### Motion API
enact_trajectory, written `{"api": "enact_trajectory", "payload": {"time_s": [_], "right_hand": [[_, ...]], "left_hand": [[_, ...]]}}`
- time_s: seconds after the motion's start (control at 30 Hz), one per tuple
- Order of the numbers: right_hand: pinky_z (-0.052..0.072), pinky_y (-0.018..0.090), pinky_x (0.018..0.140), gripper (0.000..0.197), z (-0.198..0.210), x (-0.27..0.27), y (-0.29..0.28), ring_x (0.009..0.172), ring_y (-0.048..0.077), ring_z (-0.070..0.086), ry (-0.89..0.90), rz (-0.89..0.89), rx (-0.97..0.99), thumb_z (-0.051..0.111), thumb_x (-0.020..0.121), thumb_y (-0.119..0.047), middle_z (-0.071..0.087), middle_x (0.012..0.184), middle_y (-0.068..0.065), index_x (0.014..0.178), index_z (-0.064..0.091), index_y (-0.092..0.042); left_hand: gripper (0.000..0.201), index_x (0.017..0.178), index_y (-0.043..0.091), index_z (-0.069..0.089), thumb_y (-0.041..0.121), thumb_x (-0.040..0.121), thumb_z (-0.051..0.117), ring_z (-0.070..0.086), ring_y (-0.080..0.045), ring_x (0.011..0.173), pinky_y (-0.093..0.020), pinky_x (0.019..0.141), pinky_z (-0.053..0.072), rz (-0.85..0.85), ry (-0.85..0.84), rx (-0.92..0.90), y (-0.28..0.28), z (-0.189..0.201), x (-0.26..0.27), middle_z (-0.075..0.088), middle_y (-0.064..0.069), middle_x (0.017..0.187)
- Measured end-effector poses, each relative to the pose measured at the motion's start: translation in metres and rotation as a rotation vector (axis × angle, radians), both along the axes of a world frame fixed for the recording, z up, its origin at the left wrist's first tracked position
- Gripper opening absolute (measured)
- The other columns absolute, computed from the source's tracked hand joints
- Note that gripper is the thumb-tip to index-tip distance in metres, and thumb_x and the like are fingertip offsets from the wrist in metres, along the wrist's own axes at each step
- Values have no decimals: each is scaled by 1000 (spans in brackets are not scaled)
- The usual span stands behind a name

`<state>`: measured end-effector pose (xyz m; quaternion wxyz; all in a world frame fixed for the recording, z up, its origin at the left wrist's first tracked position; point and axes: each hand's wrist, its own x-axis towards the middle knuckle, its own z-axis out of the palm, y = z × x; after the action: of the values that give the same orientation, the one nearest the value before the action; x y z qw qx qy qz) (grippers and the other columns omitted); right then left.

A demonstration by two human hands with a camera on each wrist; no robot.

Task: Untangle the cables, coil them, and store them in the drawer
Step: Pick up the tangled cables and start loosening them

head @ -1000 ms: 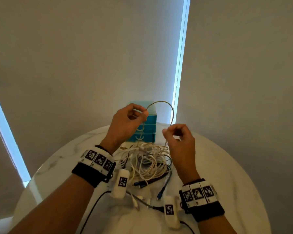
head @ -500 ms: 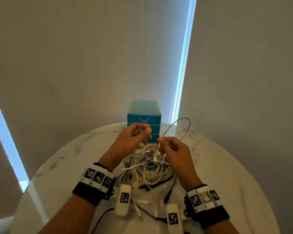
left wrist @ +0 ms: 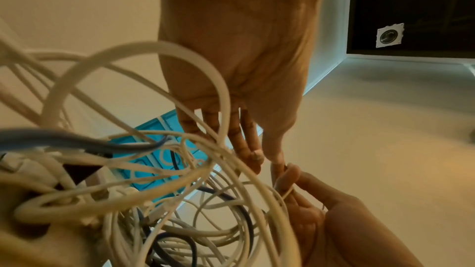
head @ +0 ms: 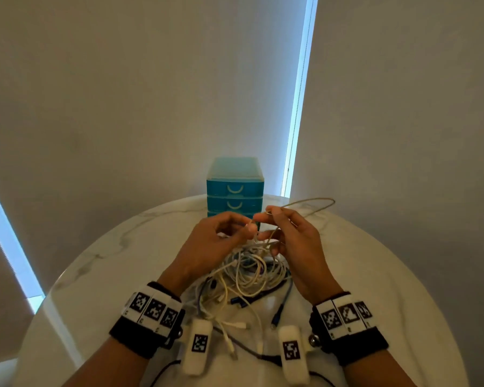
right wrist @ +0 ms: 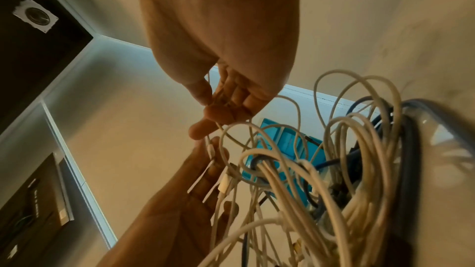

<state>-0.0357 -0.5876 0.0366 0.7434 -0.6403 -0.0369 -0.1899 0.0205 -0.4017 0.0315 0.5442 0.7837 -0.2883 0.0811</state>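
The fingers (head: 250, 229) of the left hand (head: 210, 247) are curled, thumb and fingertip pressed together on a thin pale cable (head: 305, 203). The fingers (head: 274, 212) of the right hand (head: 296, 247) pinch that same cable just beside them, so the two hands nearly touch. From the right hand the cable arcs out to the right in a loop above the counter (head: 375, 275).

Nearest the person, both wrists wear black bands (head: 140, 333) with checkered markers, and loose plug ends lie on the counter between them. Just past these, under the raised hands, sits the tangle of cables (head: 249, 275): mostly white, with a few dark blue ones running through. Behind the hands, at the far edge of the round, marble-patterned counter, stands a small blue drawer unit (head: 235, 188) with its visible drawers closed (the lowest is hidden by the hands). Beyond it hang pale blinds (head: 151, 93), with bright strips of light at their edges.

The left wrist view looks up through the tangle (left wrist: 154, 180) and shows the right hand (left wrist: 347, 220) with the cable between its curled fingers. The right wrist view shows a small white plug (right wrist: 211, 150) by the left hand (right wrist: 180, 200). Only the wrist views show a dark ceiling panel (left wrist: 411, 7) with a round fitting.
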Motion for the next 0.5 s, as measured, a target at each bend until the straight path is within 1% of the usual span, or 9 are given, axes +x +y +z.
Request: {"api": "enact_trajectory", "payload": {"time_s": [0.1,0.17,0.23,0.3,0.37,0.4,0.43,0.47,0.5], "right_hand": [[54,29,61,23,1,-4,-2,87,26,76,3,-4,-13,59,110,-25,82,111,7,127,66,-11],[56,33,68,21,-1,-6,-9,91,27,76,19,14,-60,63,107,-17,82,110,7,127,67,-12],[59,38,79,22,0,-6,-17,97,28,76,39,66,-147,64,105,-9,82,110,8,126,68,-11],[62,37,84,29,5,-5,-24,99,31,76,19,134,-107,58,103,4,80,112,14,128,67,-6],[63,33,86,33,15,-8,-29,100,31,75,-54,188,88,52,100,11,77,115,19,129,64,1],[63,32,89,33,19,-9,-31,102,31,75,-101,196,194,52,100,10,77,115,20,129,64,2],[63,32,92,31,22,-10,-33,106,30,76,-144,185,291,52,100,9,76,114,19,128,64,2],[62,31,95,29,24,-10,-35,110,30,76,-178,161,373,52,101,8,76,115,18,127,64,0],[61,31,96,27,24,-10,-37,114,30,75,-200,131,437,51,103,7,76,116,17,125,65,-1]], "left_hand": [[17,105,26,79,41,100,74,76,-5,91,-20,80,58,98,-104,-119,3,-2,2,81,11,94],[18,107,20,76,37,103,71,75,-7,89,-17,76,55,203,-102,-270,8,0,8,81,7,94],[21,114,11,65,31,110,60,73,-11,81,-22,70,53,237,-26,-443,17,4,14,81,2,96],[20,121,10,51,28,116,45,67,-16,65,-30,62,48,181,86,-525,24,3,17,80,-1,93],[16,131,18,42,26,118,37,55,-20,53,-31,53,43,98,130,-504,23,-1,15,75,-1,89],[17,135,25,40,23,118,36,51,-21,51,-29,49,42,48,127,-473,20,-2,13,72,-2,88],[21,136,31,41,20,118,35,49,-23,52,-27,48,42,-5,111,-428,16,-2,10,69,-4,89],[25,134,34,47,18,118,35,49,-24,56,-26,50,42,-47,77,-354,11,-1,7,66,-7,91],[31,129,34,57,15,118,34,50,-21,61,-24,56,43,-68,31,-258,8,-2,5,64,-9,95]]}}
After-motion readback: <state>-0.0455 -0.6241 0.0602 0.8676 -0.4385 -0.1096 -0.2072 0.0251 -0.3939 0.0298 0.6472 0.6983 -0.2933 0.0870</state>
